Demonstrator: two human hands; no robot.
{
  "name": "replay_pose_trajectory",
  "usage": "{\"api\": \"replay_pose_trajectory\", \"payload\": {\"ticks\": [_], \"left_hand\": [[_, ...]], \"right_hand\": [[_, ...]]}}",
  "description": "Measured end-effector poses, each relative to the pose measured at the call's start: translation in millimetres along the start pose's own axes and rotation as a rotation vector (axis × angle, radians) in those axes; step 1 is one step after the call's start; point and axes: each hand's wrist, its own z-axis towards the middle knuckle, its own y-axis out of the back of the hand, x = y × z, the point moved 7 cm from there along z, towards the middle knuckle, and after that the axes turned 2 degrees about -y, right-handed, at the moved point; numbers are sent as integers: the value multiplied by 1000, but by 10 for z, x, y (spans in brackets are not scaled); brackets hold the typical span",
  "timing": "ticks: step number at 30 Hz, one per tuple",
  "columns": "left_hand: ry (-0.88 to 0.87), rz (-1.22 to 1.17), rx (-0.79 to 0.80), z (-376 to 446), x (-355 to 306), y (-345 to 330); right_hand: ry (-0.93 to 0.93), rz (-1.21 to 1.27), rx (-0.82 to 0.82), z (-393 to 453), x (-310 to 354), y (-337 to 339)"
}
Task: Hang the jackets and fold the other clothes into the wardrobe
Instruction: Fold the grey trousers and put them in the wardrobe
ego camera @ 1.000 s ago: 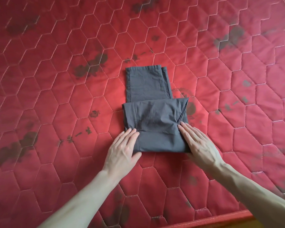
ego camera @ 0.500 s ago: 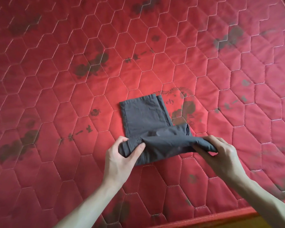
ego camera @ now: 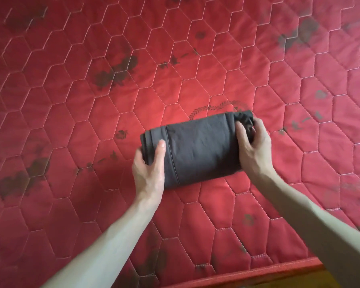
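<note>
A: Starting at the left of the folded dark grey garment (ego camera: 197,150), the left hand (ego camera: 149,171) grips its left end, thumb laid flat over the top of the cloth, the other fingers tucked round the edge and out of sight.

B: And the garment itself?

A: A thick, compact bundle, lying crosswise on the red quilted mattress (ego camera: 71,100), its right end tilted a little farther from us than its left. A seam runs down its face just beside the left thumb.

B: Over to the right of the garment?

A: The right hand (ego camera: 253,146) clamps the right end, fingers curled around the bunched cloth there, thumb pressed on the front face. Both hands are closed on the bundle, one at each end.

B: Anything else around it?

A: A leafy wreath print (ego camera: 214,109) sits on the mattress just behind the garment, and the mattress's piped red edge (ego camera: 258,273) runs well in front of it.
</note>
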Motion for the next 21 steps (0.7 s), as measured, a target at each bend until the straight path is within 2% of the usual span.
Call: {"api": "replay_pose_trajectory", "payload": {"ticks": [5,7,9,11,13,15,18,21], "left_hand": [[119,196,94,147,260,-45],[170,309,118,183,326,-47],[196,443,117,198,344,-50],[218,546,87,201,323,-55],[225,617,65,213,288,-74],[270,592,68,225,296,-113],[397,417,70,206,377,-180],[405,275,77,189,446,-224]], "right_hand": [[-327,-116,212,457,-399,-400],[-329,-286,285,436,-447,-463],[-266,-430,275,363,-411,-466],[-247,-396,225,244,-350,-436],[-303,-306,198,121,-357,-402],[-384,-295,217,16,-428,-403],[-413,-307,222,-8,-473,-387],[-418,-294,247,24,-554,-358]]}}
